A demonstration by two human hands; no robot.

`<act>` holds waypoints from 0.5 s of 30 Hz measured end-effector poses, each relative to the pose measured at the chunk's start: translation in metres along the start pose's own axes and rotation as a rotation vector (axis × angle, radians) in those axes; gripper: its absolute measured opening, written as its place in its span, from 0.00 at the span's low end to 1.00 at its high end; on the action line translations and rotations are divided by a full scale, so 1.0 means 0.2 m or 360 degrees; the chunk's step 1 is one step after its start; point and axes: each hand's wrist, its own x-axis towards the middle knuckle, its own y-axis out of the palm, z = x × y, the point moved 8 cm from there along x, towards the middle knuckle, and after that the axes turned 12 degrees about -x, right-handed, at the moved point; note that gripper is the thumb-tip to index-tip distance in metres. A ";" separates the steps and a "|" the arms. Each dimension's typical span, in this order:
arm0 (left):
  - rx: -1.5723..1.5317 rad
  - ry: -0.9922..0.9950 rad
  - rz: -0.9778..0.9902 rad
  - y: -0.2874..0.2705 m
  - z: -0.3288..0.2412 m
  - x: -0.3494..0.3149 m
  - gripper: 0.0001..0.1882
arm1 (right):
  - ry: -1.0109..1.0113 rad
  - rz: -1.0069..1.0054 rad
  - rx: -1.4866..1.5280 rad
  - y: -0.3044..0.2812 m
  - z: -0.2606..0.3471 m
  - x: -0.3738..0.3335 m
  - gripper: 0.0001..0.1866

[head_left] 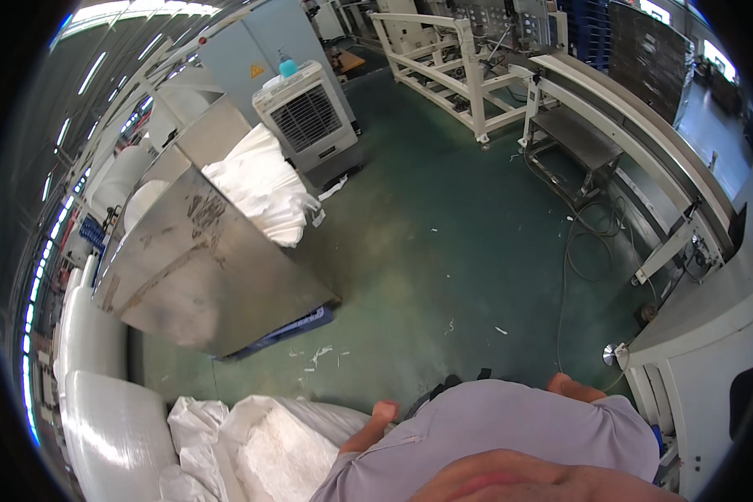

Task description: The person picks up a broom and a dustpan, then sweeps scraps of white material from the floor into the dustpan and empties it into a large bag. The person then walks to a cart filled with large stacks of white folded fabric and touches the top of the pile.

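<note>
My left hand (385, 410) hangs low beside my grey shirt, just right of a large white sack (343, 417). Its fingers are too small and turned away to make out, and nothing shows in it. Loose white material (280, 448) fills the sack's wide mouth. At my other side, my right hand (560, 383) shows only in part past the shirt, with its fingers hidden. It is nearest to a thin cable (560, 335) on the floor and touches nothing I can see.
A tall metal bin (200, 284) stands on a blue pallet (288, 329) to the left, a white bundle (263, 184) over its edge. Behind is an air cooler (305, 113). Wrapped rolls (117, 427) sit lower left. A conveyor frame (644, 142) curves along the right. Scraps dot the green floor.
</note>
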 end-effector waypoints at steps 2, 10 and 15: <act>0.0251 -0.0023 -0.0071 -0.26 -0.04 0.25 0.15 | -0.0037 -0.0011 0.0047 -0.16 -0.03 0.10 0.10; -0.0504 0.0000 -0.0507 -0.92 -0.49 1.09 0.13 | 0.0334 -0.0146 0.1485 -0.99 -0.55 0.59 0.09; -0.0828 -0.0313 -0.0294 -0.92 -0.54 1.37 0.10 | 0.0101 -0.0193 0.0919 -1.37 -1.09 1.27 0.07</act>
